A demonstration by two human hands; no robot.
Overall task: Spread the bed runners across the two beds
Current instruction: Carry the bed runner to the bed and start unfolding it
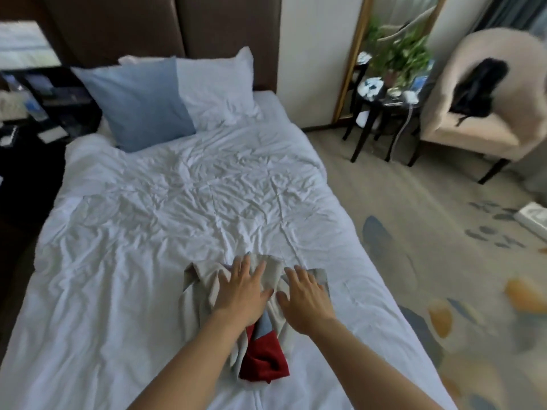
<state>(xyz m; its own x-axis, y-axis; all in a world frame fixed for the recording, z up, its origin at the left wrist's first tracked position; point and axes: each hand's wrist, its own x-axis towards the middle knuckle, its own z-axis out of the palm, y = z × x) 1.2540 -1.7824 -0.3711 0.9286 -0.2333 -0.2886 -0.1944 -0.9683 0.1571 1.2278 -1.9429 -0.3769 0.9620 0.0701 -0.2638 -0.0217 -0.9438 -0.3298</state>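
No writing could be read. One bunched bed runner (207,287) was pressed onto one bed (133,261) by the left hand (241,287) and right hand (305,300), fingers flat, spread.

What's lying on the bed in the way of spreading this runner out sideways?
Nothing visible. Both the left hand and right hand already rest flat on the bunched runner. The white duvet to either side is bare; the pillows sit far off at the headboard.
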